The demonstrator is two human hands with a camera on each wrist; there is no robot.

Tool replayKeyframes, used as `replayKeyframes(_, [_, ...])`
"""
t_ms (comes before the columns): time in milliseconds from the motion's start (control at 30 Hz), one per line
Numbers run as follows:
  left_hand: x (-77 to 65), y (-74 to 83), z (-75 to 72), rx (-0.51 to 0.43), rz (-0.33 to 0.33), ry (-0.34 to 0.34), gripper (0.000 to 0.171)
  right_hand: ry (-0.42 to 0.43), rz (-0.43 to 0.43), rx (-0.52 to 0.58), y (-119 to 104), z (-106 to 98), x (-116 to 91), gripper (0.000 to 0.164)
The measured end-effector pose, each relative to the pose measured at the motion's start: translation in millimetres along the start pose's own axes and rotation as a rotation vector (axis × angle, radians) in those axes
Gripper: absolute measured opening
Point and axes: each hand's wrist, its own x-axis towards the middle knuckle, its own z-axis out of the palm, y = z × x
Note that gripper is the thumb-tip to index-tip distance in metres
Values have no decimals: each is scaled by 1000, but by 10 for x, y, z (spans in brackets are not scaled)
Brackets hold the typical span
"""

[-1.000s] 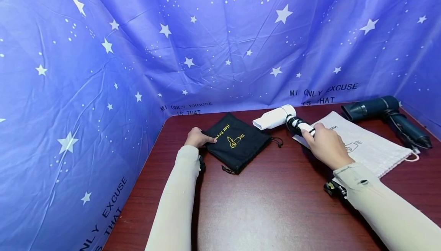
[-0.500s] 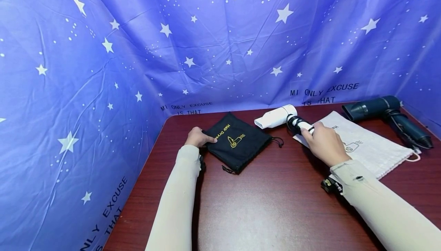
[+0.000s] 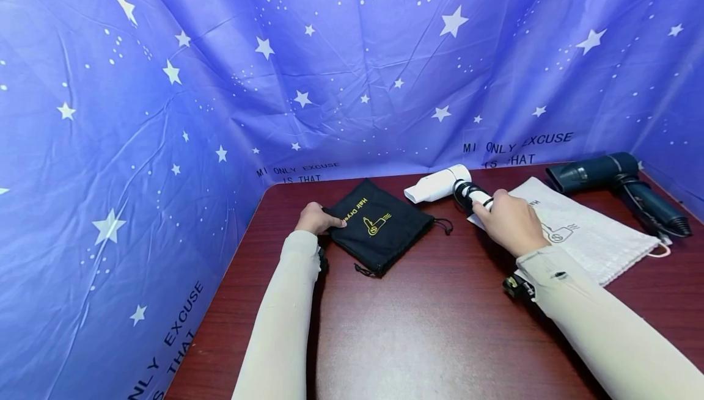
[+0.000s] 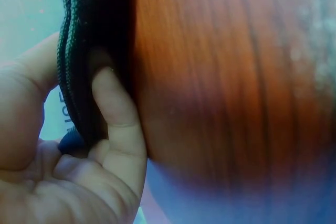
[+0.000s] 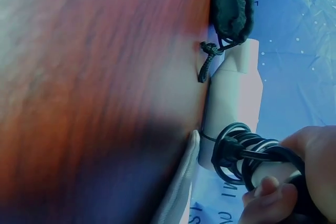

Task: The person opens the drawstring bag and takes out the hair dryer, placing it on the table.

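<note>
In the head view a black drawstring bag [image 3: 379, 226] printed with a yellow hair dryer lies flat on the table. My left hand [image 3: 316, 218] pinches its left corner, thumb on top; in the left wrist view the dark fabric [image 4: 94, 24] runs between thumb and fingers. My right hand [image 3: 511, 223] grips the handle of a white hair dryer [image 3: 440, 184], with a black cord [image 5: 236, 150] wound round that handle. Its nozzle points left toward the bag. In the right wrist view, the bag's gathered mouth [image 5: 231, 9] appears beyond the nozzle.
Beneath and beside my right hand lies a white drawstring bag [image 3: 599, 241]. A dark green hair dryer [image 3: 596, 171] rests at the table's far right. Blue star-printed cloth [image 3: 352, 70] hangs behind and left of the reddish-brown table [image 3: 396, 339].
My right hand has shifted slightly left with the white hair dryer, which stays near the back edge. My left hand and the black bag have kept their place.
</note>
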Motion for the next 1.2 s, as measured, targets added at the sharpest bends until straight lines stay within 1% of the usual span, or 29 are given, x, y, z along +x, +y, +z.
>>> replayKeyframes(167, [-7, 3, 1, 4, 0, 3, 81, -46, -4, -12, -35, 26, 13, 53])
replayKeyframes(300, [-19, 6, 3, 7, -1, 1, 79, -88, -13, -19, -56, 63, 16, 56])
replayKeyframes(567, [-29, 13, 5, -23, -1, -1, 73, -124, -28, -25, -124, 136, 15, 54])
replayKeyframes(733, [-30, 19, 9, -25, -4, -3, 67, -145, -30, -23, -151, 156, 8, 53])
replayKeyframes(1200, [-8, 12, 10, -48, -15, -10, 70, -184, -31, -30, -138, 191, 45, 54])
